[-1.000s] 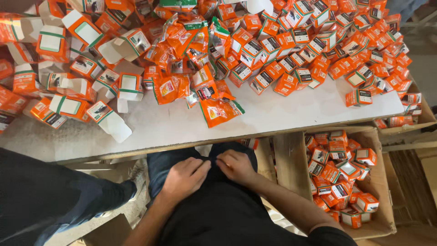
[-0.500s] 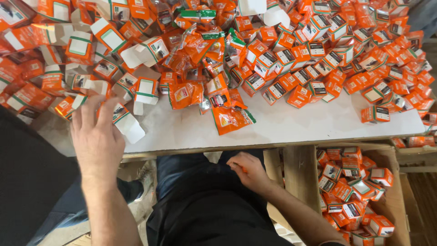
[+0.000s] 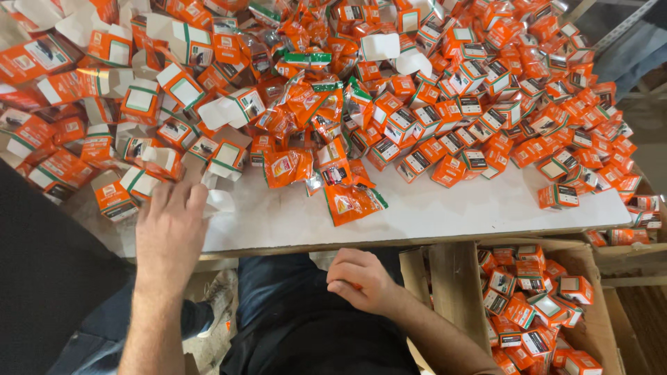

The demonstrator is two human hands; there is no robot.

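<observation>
My left hand (image 3: 169,232) lies flat on the white table (image 3: 445,215) at its near left edge, its fingers spread over an open orange-and-white carton (image 3: 217,201). My right hand (image 3: 358,278) rests below the table edge over my lap, fingers curled with a small bit of orange between them; I cannot make out what it is. Orange foil sachets (image 3: 351,201) lie just beyond, near the front of the table. Behind them sits a big heap of small orange boxes (image 3: 445,139).
A cardboard box (image 3: 597,278) at the lower right holds several closed orange boxes. Open, unfolded cartons (image 3: 139,97) crowd the table's left side. Another person's dark-clad leg (image 3: 48,278) is at the left.
My left hand rose from my lap and reached onto the table's left side, onto an open carton. My right hand stayed low by my lap.
</observation>
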